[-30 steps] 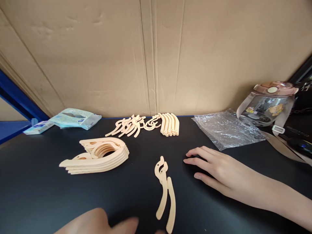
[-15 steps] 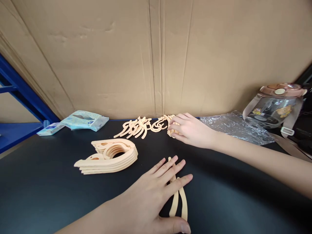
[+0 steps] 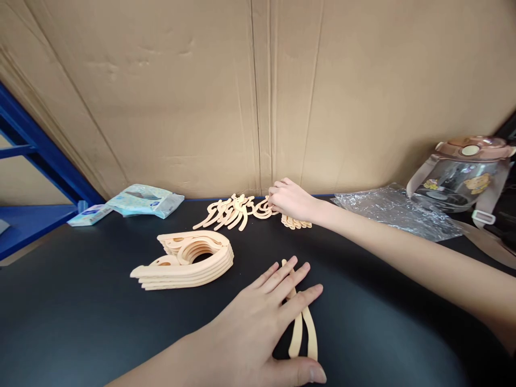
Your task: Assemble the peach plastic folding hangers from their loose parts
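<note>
My left hand (image 3: 278,317) lies with spread fingers over two curved beige pieces (image 3: 312,333) on the black table, partly covering them. Farther back, my right hand (image 3: 288,196) has its fingers curled down at the beige hook pieces (image 3: 263,208); what its fingertips hold, if anything, is hidden. Under its wrist is a row of small beige pieces (image 3: 297,222). Left of the hooks is a loose pile of curved beige pieces (image 3: 231,212). A neat stack of beige folded hanger-like parts (image 3: 189,263) rests left of my left hand.
A light blue tissue pack (image 3: 145,200) and a smaller packet (image 3: 89,215) lie at the back left, near a blue frame (image 3: 52,156). Clear plastic film (image 3: 399,212) and a strapped transparent bottle (image 3: 459,177) are at the back right. Cardboard (image 3: 193,97) stands behind.
My right hand has moved left from the row of small pieces to the hooks, its fingers now more curled. My left hand stays spread over the two pieces. The view has shifted slightly.
</note>
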{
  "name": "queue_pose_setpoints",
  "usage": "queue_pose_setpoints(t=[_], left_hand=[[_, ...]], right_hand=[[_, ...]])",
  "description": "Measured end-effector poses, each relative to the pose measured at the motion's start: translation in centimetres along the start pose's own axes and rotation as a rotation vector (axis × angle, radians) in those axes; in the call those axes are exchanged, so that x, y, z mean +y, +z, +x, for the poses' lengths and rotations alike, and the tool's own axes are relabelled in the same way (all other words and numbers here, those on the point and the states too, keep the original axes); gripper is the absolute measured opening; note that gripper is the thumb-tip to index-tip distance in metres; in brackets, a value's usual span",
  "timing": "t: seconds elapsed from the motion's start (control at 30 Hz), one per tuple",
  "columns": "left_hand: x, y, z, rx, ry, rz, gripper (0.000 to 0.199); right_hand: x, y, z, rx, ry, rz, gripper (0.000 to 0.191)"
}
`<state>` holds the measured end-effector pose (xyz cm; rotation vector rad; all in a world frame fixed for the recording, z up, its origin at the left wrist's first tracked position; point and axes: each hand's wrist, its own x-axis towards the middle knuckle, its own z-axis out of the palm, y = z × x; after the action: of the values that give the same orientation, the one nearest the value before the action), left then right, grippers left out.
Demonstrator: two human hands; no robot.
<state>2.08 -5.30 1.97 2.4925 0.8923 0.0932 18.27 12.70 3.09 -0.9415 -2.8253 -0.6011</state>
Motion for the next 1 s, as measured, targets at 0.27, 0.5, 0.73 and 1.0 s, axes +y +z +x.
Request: queue_pose_setpoints(t=[0.27, 0.5, 0.73, 1.0], left_hand=[[-0.2, 0.1, -0.1, 0.044, 0.022, -0.033, 0.076], [0.3, -0.1, 0.0, -0.006, -0.008, -0.004, 0.077], [-0.1, 0.7, -0.3, 0.060, 0.017, -0.008, 0.087], [-0.9, 2.3, 0.4, 0.304, -0.240, 0.089, 0.116]], right_hand=[[0.8, -1.9, 0.1, 0.091, -0.023, -0.068, 0.030], [2.1, -3.1, 0.0, 0.157, -0.035, -0.089, 0.035], [1.2, -5.9, -3.1, 0.329, -0.040, 0.027, 0.031], [-3.6, -6.4, -12.8, 0.433, 0.016, 0.240, 0.021]])
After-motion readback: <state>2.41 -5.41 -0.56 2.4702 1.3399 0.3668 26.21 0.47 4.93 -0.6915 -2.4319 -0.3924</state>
